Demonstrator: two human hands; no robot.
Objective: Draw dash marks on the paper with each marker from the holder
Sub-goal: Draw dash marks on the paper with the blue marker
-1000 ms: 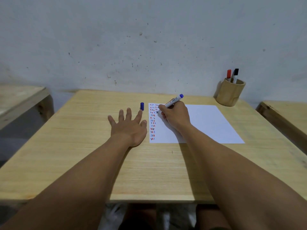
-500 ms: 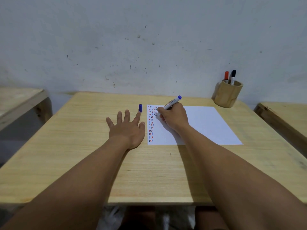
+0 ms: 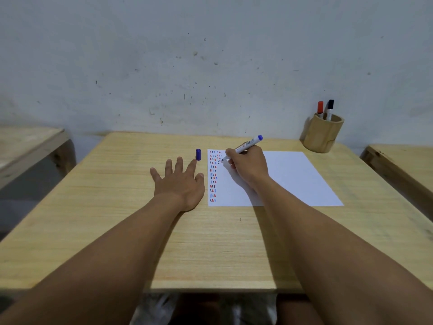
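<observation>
A white sheet of paper (image 3: 288, 177) lies on the wooden table (image 3: 117, 231). Columns of red, blue and black dash marks run down its left edge. My right hand (image 3: 249, 166) grips an uncapped blue marker (image 3: 248, 144), its tip touching the paper near the top of the second column. The marker's blue cap (image 3: 198, 154) stands on the table just left of the paper. My left hand (image 3: 180, 181) rests flat on the table beside the paper, fingers spread, index fingertip close to the cap. A wooden holder (image 3: 322, 134) at the back right holds a red marker (image 3: 320, 107) and a black marker (image 3: 330, 109).
A stained grey wall (image 3: 210, 66) rises right behind the table. Another wooden table (image 3: 28, 146) stands to the left and a third (image 3: 403, 165) to the right, each across a narrow gap.
The marker tip has moved a little down the paper in the second column. My left hand stays flat beside the paper. The view has shifted slightly.
</observation>
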